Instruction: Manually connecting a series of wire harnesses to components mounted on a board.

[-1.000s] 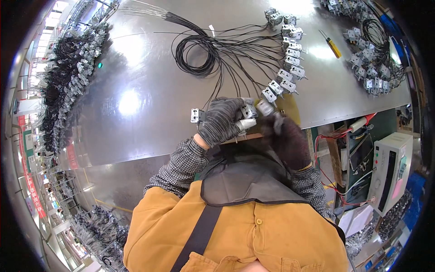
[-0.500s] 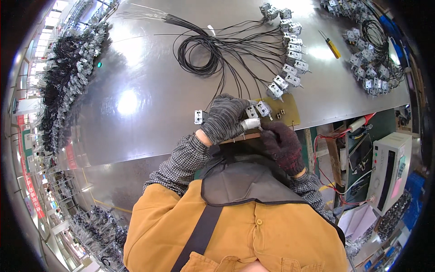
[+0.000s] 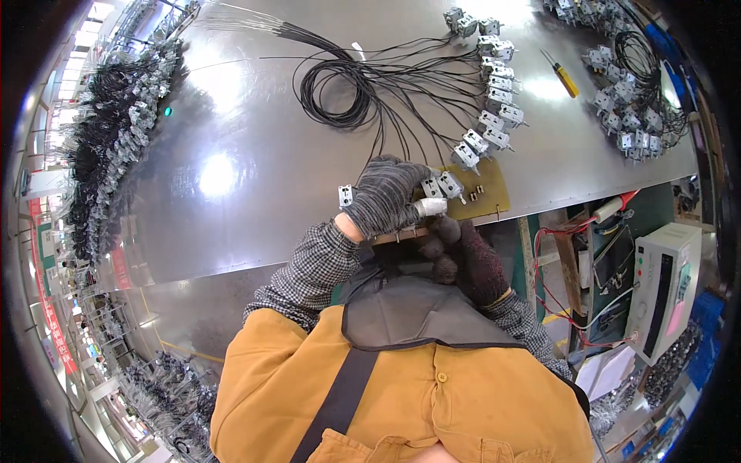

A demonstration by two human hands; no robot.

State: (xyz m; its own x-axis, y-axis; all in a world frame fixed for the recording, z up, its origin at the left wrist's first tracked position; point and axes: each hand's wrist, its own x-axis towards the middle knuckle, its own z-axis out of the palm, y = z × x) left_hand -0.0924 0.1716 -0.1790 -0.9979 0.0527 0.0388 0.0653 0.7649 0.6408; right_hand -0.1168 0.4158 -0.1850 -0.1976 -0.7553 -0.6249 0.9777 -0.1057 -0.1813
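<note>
My left hand, in a grey knitted glove with white-wrapped fingertips, is closed with thumb and finger around a small silver metal block on a yellowish board. A second silver block sits right beside it. Another block, with two dark holes, shows at the left side of this hand. My right hand, in a dark maroon glove, is just below the board's front edge. Its fingers are bent but apart, with nothing visible between them. Small brass-coloured pins stand on the board.
A coil of black cables runs to a row of silver blocks on the metal table. A yellow-handled screwdriver lies farther right. Bundled cables hang at left. A white instrument box with red wires stands at right.
My right hand has shifted down and slightly left from the board's edge, and its fingers have spread. My left hand stays at the blocks; the block at its left has shifted slightly right.
</note>
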